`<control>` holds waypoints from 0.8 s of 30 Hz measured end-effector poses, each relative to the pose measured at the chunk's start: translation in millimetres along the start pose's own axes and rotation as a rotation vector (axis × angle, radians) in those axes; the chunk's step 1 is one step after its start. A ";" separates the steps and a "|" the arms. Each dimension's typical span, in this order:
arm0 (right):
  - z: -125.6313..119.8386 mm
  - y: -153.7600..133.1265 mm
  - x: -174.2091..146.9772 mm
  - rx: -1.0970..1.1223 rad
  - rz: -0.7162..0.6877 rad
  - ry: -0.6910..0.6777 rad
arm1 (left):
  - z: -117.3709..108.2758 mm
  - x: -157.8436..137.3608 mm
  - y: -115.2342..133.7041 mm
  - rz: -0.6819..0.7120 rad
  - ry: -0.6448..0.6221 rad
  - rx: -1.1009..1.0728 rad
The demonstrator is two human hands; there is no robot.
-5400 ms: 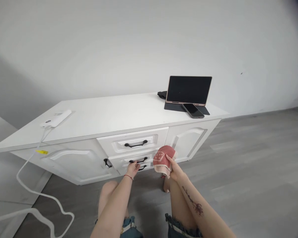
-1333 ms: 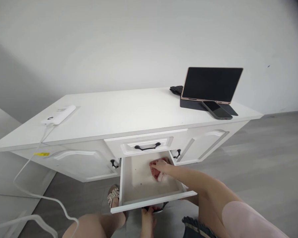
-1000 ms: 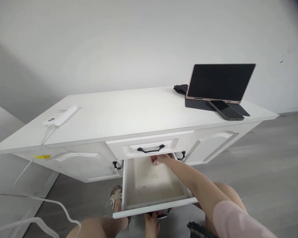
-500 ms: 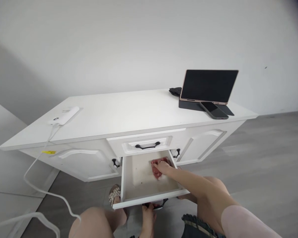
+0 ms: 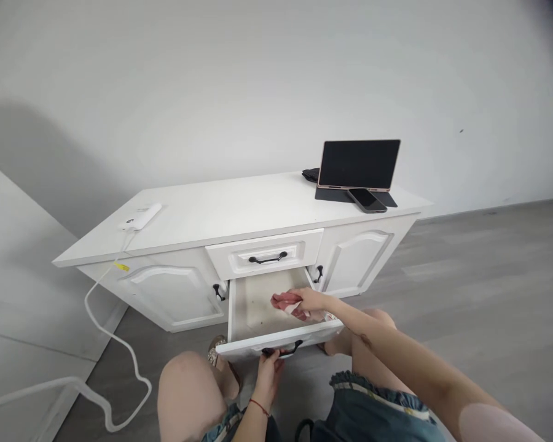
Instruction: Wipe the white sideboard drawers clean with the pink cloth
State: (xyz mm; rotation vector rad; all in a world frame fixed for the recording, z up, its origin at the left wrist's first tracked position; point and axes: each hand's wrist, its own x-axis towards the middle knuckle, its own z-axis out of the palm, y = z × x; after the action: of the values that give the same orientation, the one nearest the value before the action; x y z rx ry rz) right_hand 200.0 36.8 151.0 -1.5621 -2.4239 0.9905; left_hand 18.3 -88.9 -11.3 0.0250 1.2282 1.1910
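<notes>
A white drawer (image 5: 251, 307) is pulled out from the middle of a white cabinet, under a second drawer that is shut. Over its right side, my right hand (image 5: 312, 301) grips a crumpled red and white cloth (image 5: 286, 300). Part of the cloth is hidden beneath the fingers. Below the drawer front, my left hand (image 5: 270, 367) has its fingers closed on the black drawer handle (image 5: 291, 350). Small dark specks show on the drawer bottom.
On the cabinet top (image 5: 225, 209) stand a tablet (image 5: 359, 164) on a dark stand, a phone (image 5: 367, 201) and a black folded item (image 5: 310, 175). A white power bank (image 5: 142, 216) at the left trails a white cable (image 5: 129, 350). My knees flank the drawer.
My right hand has lifted the cloth off the drawer bottom and drawn it nearer the drawer front. My left hand stays at the handle. The camera view has shifted.
</notes>
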 end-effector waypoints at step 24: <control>159.2 -88.2 -37.7 -0.138 0.168 0.343 | -11.5 -18.3 11.3 0.104 0.021 -0.065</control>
State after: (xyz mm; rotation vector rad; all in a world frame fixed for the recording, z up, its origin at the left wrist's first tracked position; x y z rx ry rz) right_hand 84.2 -92.9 85.4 -1.8311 -2.1919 0.5270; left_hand 4.9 -103.0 3.4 0.0286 1.2179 1.3232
